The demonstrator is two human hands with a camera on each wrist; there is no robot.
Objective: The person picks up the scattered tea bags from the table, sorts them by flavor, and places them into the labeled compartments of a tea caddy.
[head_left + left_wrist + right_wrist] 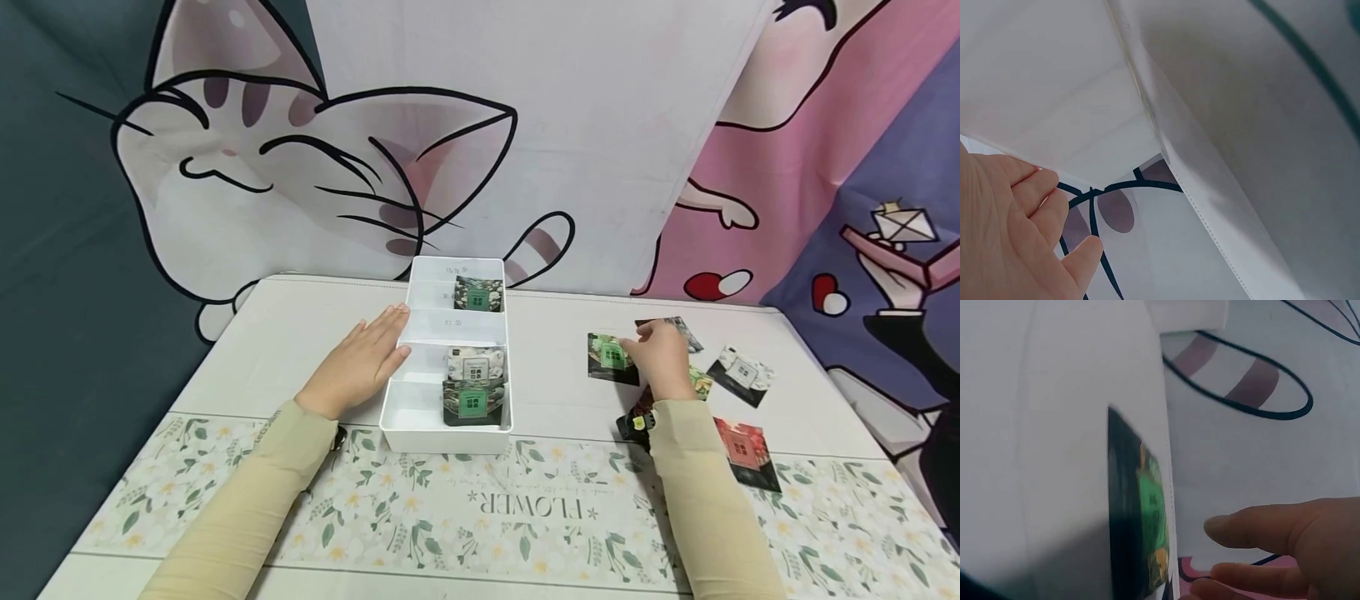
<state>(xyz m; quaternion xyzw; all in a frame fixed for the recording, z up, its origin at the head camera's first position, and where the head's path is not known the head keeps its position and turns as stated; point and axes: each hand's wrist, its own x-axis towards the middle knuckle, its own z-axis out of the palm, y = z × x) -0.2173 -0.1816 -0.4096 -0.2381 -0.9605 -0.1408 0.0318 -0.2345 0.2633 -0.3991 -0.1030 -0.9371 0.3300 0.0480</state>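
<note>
My left hand [356,362] lies with its fingers extended against the left side of a white divided box [446,442]. In the left wrist view, the fingertips touch the box wall. Several sachets stand in the box: a dark green one [478,294] near the back, a white one [476,364] and another green one [472,406] near the front. My right hand [662,358] hovers at the right edge of a green-and-black sachet [611,358] on the table. The right wrist view shows the thumb and fingers apart, with nothing between them.
Around my right hand lie more sachets: a grey-black one [686,333], a white-black one [741,375], a red-black one [747,454] and a yellow-green one [702,383] partly hidden by the wrist. A flowered strip [450,508] crosses the table's front. A cartoon cloth [615,142] hangs behind.
</note>
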